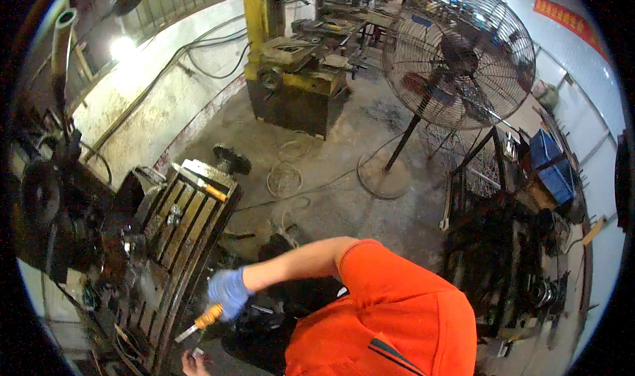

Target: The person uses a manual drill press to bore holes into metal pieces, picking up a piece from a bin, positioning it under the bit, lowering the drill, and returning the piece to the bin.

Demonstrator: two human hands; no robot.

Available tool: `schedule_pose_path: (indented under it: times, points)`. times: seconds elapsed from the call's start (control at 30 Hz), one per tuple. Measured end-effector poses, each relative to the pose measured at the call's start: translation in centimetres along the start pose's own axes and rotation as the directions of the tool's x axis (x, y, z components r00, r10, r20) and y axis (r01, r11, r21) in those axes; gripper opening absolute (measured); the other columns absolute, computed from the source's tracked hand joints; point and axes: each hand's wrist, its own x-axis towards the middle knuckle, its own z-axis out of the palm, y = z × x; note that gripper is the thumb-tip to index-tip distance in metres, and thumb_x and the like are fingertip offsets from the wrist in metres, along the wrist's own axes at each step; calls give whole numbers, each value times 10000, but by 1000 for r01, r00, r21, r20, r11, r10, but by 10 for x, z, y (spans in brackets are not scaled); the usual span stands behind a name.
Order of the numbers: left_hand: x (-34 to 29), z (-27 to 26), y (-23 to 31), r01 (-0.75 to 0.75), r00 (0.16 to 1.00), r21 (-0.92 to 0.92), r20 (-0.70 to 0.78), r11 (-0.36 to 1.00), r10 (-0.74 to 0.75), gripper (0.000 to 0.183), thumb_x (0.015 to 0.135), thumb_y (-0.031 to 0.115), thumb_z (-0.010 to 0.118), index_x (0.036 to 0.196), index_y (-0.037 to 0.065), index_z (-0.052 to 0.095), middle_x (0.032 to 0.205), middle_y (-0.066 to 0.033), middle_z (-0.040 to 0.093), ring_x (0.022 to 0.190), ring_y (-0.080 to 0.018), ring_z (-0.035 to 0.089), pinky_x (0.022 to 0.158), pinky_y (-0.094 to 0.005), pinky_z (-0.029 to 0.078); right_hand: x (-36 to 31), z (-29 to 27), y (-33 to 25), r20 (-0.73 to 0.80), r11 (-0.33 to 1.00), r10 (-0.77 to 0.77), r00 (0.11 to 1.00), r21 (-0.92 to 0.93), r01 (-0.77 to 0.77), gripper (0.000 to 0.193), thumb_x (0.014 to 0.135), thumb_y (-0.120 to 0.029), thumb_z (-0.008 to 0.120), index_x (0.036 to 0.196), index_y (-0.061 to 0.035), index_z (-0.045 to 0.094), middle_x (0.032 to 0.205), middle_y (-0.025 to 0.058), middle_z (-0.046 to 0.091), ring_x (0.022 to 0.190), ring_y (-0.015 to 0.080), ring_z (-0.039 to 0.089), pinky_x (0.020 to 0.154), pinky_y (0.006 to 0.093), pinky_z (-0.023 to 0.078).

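Note:
My right hand (pixel 228 294), in a blue knitted glove, grips an orange-handled file (pixel 208 316). Its flat grey blade slants down and left toward my left hand. Bare and partly cut off by the lower edge, my left hand (pixel 193 365) pinches a small metal part (pixel 198 353) between its fingertips. The blade's tip is close above these fingers; whether it touches the part I cannot tell. Both hands are beside the slotted machine table (pixel 188 227) on my left. Another orange-handled tool (pixel 213 191) lies at that table's far end.
A tall caged fan (pixel 460 58) stands on a round base (pixel 383 176) ahead to the right. Beyond the hands is a yellow machine (pixel 291 85). Cable (pixel 284 177) lies coiled on the floor. On the right, a blue bin (pixel 552 166) sits above dark, cluttered racks.

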Motion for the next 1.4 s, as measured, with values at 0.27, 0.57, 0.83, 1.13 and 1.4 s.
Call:
schedule_pose_path:
  times: [0.27,0.57,0.83,1.13,1.4]
  points:
    - [-5,8,22,-202,969,6,-144,979,201,252,710,74,573,915,-72,569,680,-70,562,612,-74,471,554,-235,410,10,-80,60,-316,942,291,903,257,-214,343,670,-406,677,809,-93,678,670,107,636,580,154,592,559,309,459]
    - [13,3,51,-302,925,245,-159,921,345,308,619,63,590,918,-8,605,796,-156,567,667,-283,557,619,-334,456,41,7,75,-134,856,345,929,452,-253,332,673,-334,726,869,-71,673,762,96,665,671,154,638,625,274,478]
    - [105,5,97,-408,866,393,-118,824,486,331,660,61,579,988,20,565,953,-195,580,913,-368,544,782,-418,436,27,31,99,-157,799,598,786,201,-567,364,697,-363,694,850,-34,669,705,118,643,624,173,606,608,295,447]
    - [199,27,81,-404,812,538,-162,740,561,338,680,34,597,1011,40,526,914,-190,578,920,-349,544,801,-428,431,-37,9,84,-242,904,424,873,176,-390,317,755,-326,650,857,-26,664,772,129,656,692,189,631,633,308,473]
    - [203,31,86,-266,820,719,-182,643,543,319,715,146,620,1011,77,522,844,-146,597,783,-323,587,764,-412,433,-105,10,111,-179,654,669,722,603,-457,293,758,-216,687,915,28,646,794,66,660,698,99,572,621,249,461]
